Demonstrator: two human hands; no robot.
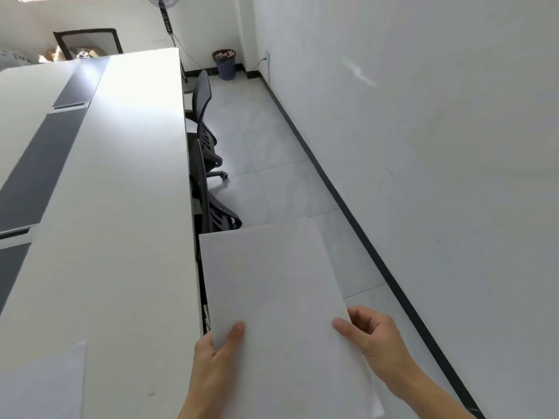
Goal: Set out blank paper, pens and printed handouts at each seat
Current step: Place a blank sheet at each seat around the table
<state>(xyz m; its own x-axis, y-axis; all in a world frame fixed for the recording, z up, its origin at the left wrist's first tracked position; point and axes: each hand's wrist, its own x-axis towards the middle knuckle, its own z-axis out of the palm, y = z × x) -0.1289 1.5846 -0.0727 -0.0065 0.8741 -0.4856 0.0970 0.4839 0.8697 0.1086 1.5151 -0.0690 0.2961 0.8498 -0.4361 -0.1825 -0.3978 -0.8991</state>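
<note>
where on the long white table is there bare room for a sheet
Free: the white tabletop band between the dark grey centre panels and the edge lined with black chairs. Taken: the near-left corner, under a white paper sheet.

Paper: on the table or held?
Held. Left hand and right hand pinch the paper at its near end, beyond the edge of the table, above the floor.

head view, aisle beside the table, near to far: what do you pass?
Left hand and right hand holding paper sheets → nearer chair → farther chair → waste bin.
</note>
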